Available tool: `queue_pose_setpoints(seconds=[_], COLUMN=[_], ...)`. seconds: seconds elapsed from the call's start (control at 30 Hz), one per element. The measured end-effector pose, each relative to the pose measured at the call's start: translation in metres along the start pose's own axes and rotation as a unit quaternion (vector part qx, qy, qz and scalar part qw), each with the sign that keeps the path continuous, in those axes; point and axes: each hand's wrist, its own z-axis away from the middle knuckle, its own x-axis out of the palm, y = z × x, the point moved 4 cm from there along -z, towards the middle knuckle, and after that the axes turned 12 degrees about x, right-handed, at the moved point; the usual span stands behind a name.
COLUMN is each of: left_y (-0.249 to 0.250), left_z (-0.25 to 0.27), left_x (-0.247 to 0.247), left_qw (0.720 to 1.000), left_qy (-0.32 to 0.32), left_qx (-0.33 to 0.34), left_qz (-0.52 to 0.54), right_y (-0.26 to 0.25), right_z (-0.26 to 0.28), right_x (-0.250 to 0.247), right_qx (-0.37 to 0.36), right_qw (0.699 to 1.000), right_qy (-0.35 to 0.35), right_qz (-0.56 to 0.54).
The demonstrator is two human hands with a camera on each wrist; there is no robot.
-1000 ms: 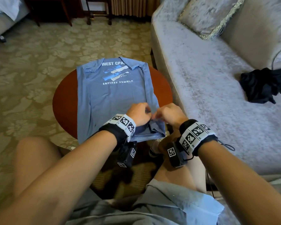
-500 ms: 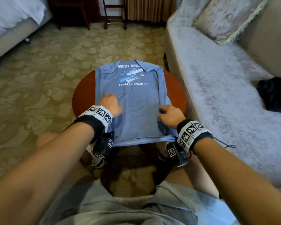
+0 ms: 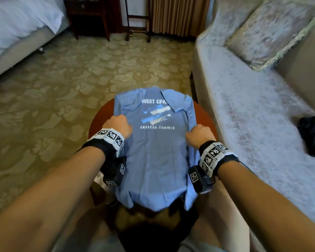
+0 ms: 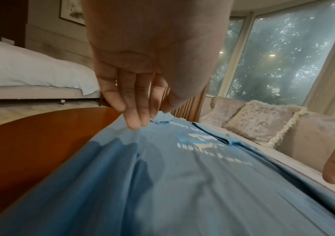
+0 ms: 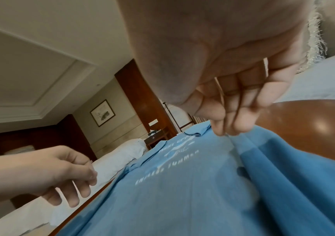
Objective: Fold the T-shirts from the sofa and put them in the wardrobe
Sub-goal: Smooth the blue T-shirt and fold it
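Note:
A light blue T-shirt (image 3: 156, 157) with white "ENDLESS SUMMER" print lies face up on a round reddish wooden table (image 3: 100, 120), its sides folded in and its hem hanging over the near edge. My left hand (image 3: 118, 124) sits at the shirt's left edge beside the print, and its fingertips (image 4: 136, 126) pinch a pucker of the blue T-shirt (image 4: 182, 183). My right hand (image 3: 198, 135) is at the right edge, where its fingertips (image 5: 227, 131) pinch a raised ridge of cloth. A crumpled black garment (image 3: 313, 135) lies on the sofa seat (image 3: 253, 115).
The pale sofa runs along the right, close to the table, with a fringed cushion (image 3: 273, 30) at its far end. A bed with white linen (image 3: 16, 24) stands at the far left and a dark nightstand (image 3: 87, 15) behind it. Patterned carpet (image 3: 62, 88) surrounds the table.
Both hands left the near hem where they met, spread apart and moved forward along the shirt's side edges to the level of the print. The shirt now hangs further over the near edge.

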Motion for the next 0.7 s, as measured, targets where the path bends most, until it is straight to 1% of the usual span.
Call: queue_pose_setpoints(seconds=[0.1,0.17,0.27,0.33,0.4,0.47,0.53,0.57,0.6,0.63,0.67,0.7], left_y=[-0.01,-0.013,-0.019,-0.032,-0.05,-0.07,-0.08,-0.092,-0.097,-0.104,-0.121,-0.145], left_z=[-0.056,-0.095,-0.158,-0.2,-0.234,-0.263,-0.286,-0.302,-0.314,-0.327,-0.346,-0.367], left_x=[-0.018,-0.029,-0.038,-0.032,-0.018,0.006,0.027,0.04,0.047,0.054,0.069,0.084], left_qw=[1.0,1.0,0.998,0.996,0.992,0.982,0.965,0.953,0.944,0.941,0.945,0.954], left_qy=[0.003,-0.002,-0.017,-0.014,-0.008,-0.018,-0.047,-0.057,-0.079,-0.086,-0.095,-0.09], left_qx=[-0.006,-0.019,-0.034,-0.047,-0.086,-0.144,-0.198,-0.214,-0.215,-0.202,-0.172,-0.147], left_qz=[0.008,0.013,0.051,0.075,0.095,0.117,0.164,0.206,0.235,0.257,0.263,0.245], right_y=[-0.032,-0.055,-0.084,-0.096,-0.106,-0.11,-0.111,-0.111,-0.112,-0.113,-0.113,-0.113], right_z=[-0.035,-0.062,-0.119,-0.162,-0.195,-0.232,-0.258,-0.27,-0.279,-0.288,-0.294,-0.299], right_x=[-0.028,-0.042,-0.06,-0.063,-0.059,-0.045,-0.03,-0.022,-0.018,-0.018,-0.02,-0.023], right_qx=[0.014,0.019,0.035,0.068,0.105,0.15,0.195,0.2,0.195,0.184,0.176,0.168], right_qw=[1.0,1.0,0.999,0.996,0.991,0.982,0.968,0.962,0.96,0.959,0.957,0.954], right_qy=[0.004,-0.009,0.002,0.015,-0.009,-0.027,-0.061,-0.077,-0.089,-0.092,-0.09,-0.076], right_qz=[-0.013,-0.011,-0.038,-0.063,-0.08,-0.108,-0.145,-0.167,-0.178,-0.193,-0.211,-0.236])
